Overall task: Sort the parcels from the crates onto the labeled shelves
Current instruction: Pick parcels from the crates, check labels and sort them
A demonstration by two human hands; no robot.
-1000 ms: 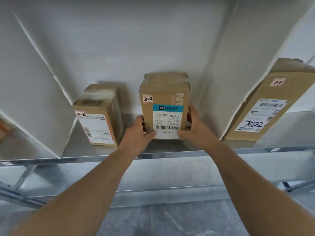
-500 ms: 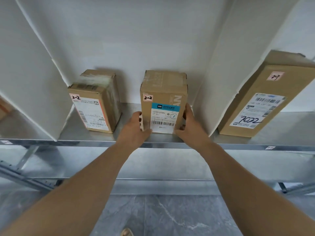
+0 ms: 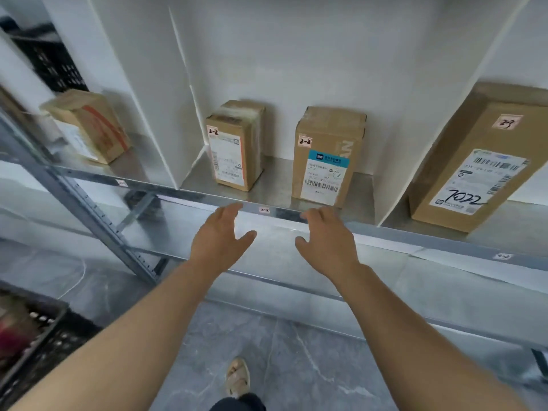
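Left grip (image 3: 221, 237) and right grip (image 3: 327, 241) hover empty, fingers relaxed, just clear of the blue-labelled parcel (image 3: 326, 155) on the shelf (image 3: 275, 185).

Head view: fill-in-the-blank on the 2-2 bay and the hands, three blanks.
The 2-2 shelf bay holds ____ parcels.
The blue-label parcel stands to the ____ of the smaller parcel.
The left hand and right hand hold ____.
Missing: two; right; nothing.
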